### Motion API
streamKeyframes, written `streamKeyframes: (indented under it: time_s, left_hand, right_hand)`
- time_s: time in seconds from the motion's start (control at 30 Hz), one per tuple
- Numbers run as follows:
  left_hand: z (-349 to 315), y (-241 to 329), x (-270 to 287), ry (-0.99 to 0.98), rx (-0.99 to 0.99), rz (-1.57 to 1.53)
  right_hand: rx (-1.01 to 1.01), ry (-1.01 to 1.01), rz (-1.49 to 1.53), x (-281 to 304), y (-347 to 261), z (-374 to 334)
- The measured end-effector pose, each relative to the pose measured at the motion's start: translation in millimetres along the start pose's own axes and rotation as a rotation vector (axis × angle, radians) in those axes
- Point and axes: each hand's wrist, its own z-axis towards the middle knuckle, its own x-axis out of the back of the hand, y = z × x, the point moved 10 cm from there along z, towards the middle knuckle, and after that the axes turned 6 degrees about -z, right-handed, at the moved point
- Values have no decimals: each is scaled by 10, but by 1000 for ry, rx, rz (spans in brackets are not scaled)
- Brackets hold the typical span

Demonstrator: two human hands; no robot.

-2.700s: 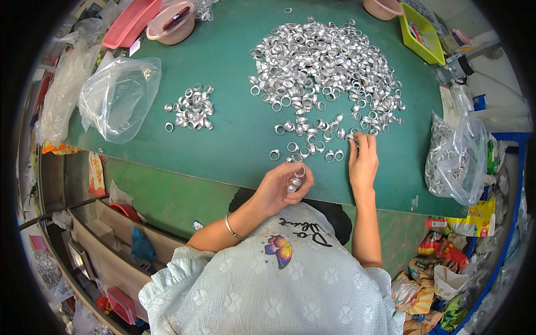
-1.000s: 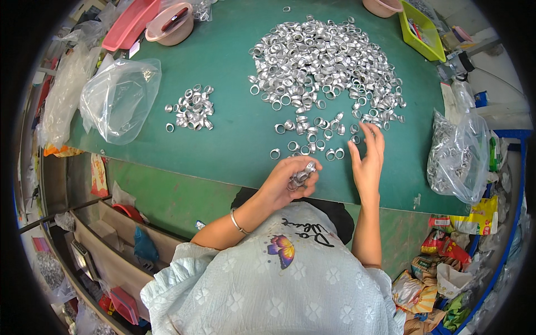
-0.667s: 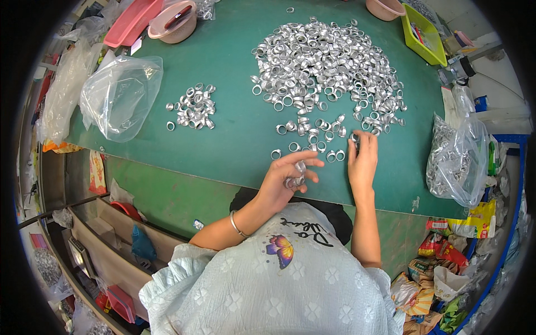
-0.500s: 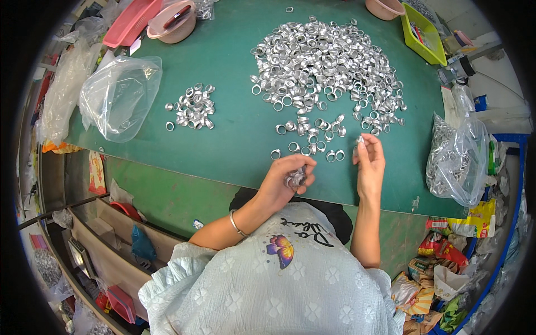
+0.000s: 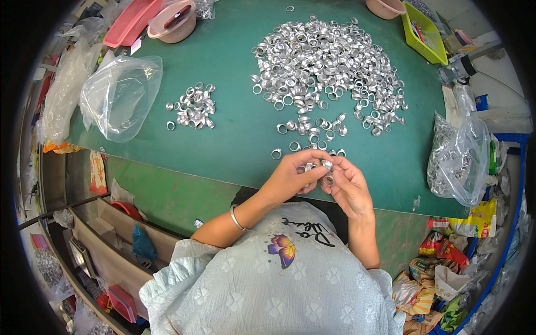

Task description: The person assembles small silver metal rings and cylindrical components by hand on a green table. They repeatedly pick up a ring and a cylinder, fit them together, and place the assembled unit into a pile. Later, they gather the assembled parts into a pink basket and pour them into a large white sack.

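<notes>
Both my hands meet just over the near edge of the green table. My left hand [image 5: 294, 175] is closed around several silver metal rings [image 5: 306, 168], with thumb and forefinger reaching to the right. Close against it, my right hand [image 5: 348, 187] pinches one or two silver rings [image 5: 328, 180] between thumb and fingers. A few loose rings [image 5: 295, 146] lie on the table just beyond my hands. Farther off spreads a large heap of silver rings [image 5: 329, 61]. To the left sits a smaller pile of rings [image 5: 194, 107]. My fingers partly hide the rings in both hands.
A clear plastic bag [image 5: 120, 100] lies on the table's left part. At the right edge stands a bag full of rings [image 5: 449, 159]. Pink baskets [image 5: 174, 28] sit at the back left, a yellow-green basket [image 5: 422, 34] at the back right. An open drawer [image 5: 111, 245] is lower left.
My right hand has moved left and nearer, from beside the loose rings to my left hand, carrying a ring. My left hand has shifted slightly right, and its fingers now meet the right's.
</notes>
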Motion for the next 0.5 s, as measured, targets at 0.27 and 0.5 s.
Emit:
streamKeyframes:
  time_s: [0.27, 0.5]
  left_hand:
    - [-7, -333, -50, -19, 272, -743]
    - [-17, -357, -99, -67, 294, -816]
  right_hand:
    - [1, -35, 174, -81, -44, -16]
    - [-2, 58, 245, -15, 17, -46]
